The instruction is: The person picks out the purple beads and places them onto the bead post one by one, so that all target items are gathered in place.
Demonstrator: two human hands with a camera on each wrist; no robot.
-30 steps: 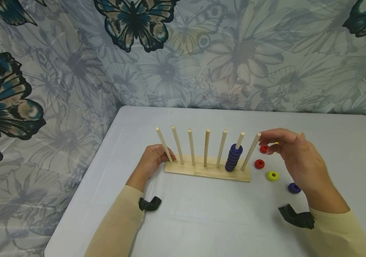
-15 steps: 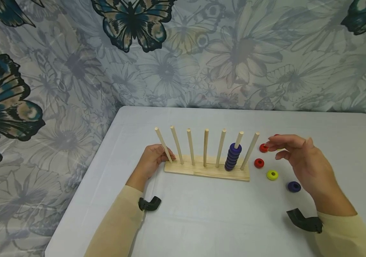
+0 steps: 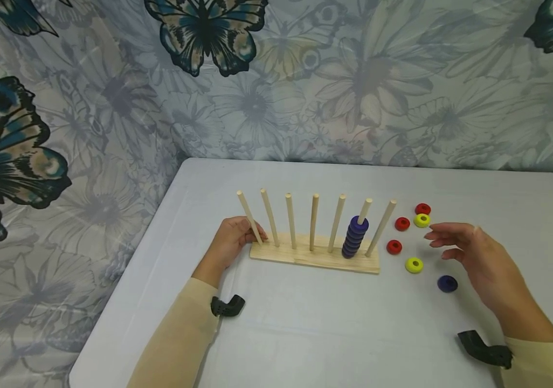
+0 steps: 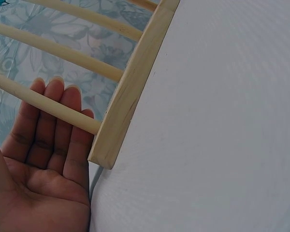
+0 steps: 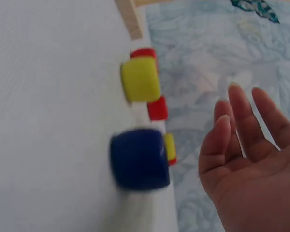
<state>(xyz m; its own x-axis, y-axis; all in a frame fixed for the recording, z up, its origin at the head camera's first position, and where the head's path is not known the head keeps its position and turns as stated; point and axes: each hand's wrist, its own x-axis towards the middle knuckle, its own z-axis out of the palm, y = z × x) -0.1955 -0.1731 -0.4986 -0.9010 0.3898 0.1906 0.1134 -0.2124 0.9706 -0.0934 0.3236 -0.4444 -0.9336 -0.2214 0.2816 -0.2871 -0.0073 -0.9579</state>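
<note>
A wooden peg board (image 3: 315, 260) with several upright pegs stands on the table. A stack of dark blue rings (image 3: 354, 237) sits on the second peg from the right. My left hand (image 3: 230, 241) is at the board's left end. In the left wrist view its fingers (image 4: 48, 121) extend behind the end peg (image 4: 43, 102), the palm holding nothing. My right hand (image 3: 487, 269) hovers right of the loose rings, fingers relaxed and holding nothing. Nearest to it lie a blue ring (image 3: 447, 284) and a yellow ring (image 3: 414, 265).
Further back on the white table (image 3: 305, 334) lie a second yellow ring (image 3: 421, 220) and red rings: one near the board (image 3: 394, 247), one behind it (image 3: 402, 224), and the farthest red ring (image 3: 422, 208). Patterned cloth (image 3: 276, 108) hangs behind the table.
My right hand has moved right and toward me, away from the rightmost peg, uncovering the far red and yellow rings. My left hand has stayed at the board's end.
</note>
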